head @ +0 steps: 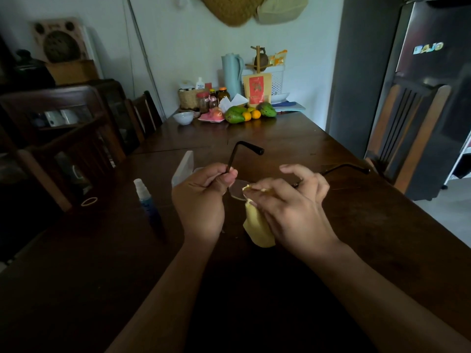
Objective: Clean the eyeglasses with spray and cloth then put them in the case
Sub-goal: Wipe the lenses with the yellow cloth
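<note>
Above the dark wooden table I hold the eyeglasses, their black temple arms pointing away from me. My left hand pinches the frame where the left temple joins it. My right hand presses a yellow cloth against a lens, the cloth's tail hanging below my fingers. A blue spray bottle with a clear cap stands on the table left of my left hand. A pale open case stands just behind that hand, partly hidden by it.
Mangoes and oranges, a white bowl, jars and a light blue jug crowd the table's far end. Wooden chairs stand at the left and at the right. A dark fridge is at the right. A rubber band lies left.
</note>
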A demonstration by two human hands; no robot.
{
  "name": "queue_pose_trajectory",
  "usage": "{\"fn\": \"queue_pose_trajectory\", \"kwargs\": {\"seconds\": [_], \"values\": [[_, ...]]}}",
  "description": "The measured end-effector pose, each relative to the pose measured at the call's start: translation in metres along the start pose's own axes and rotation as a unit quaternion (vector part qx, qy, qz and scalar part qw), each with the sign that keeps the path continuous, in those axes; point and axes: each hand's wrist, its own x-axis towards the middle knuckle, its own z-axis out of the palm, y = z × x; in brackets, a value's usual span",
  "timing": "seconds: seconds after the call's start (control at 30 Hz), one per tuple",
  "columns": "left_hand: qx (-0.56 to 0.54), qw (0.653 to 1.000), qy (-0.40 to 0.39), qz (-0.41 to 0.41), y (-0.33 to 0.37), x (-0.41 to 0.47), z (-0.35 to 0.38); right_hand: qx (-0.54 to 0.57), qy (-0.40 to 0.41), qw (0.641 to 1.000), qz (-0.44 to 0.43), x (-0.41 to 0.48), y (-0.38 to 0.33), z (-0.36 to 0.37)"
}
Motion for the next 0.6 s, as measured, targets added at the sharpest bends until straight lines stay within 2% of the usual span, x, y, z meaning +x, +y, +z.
{"fn": "queue_pose_trajectory", "kwargs": {"seconds": [0.17,0.37,0.6], "values": [[-0.001,1.000,-0.002,0.006,-0.002,0.001,0.000,0.043,-0.008,0.998,-0.036,0.002,-0.007,0.000],[-0.001,1.000,0.002,0.009,-0.002,0.001,0.000,0.015,0.005,1.000,-0.020,0.000,0.005,0.000],[-0.018,1.000,0.005,0.004,0.000,0.000,0.003,0.039,0.004,0.998,-0.039,0.002,-0.005,0.009]]}}
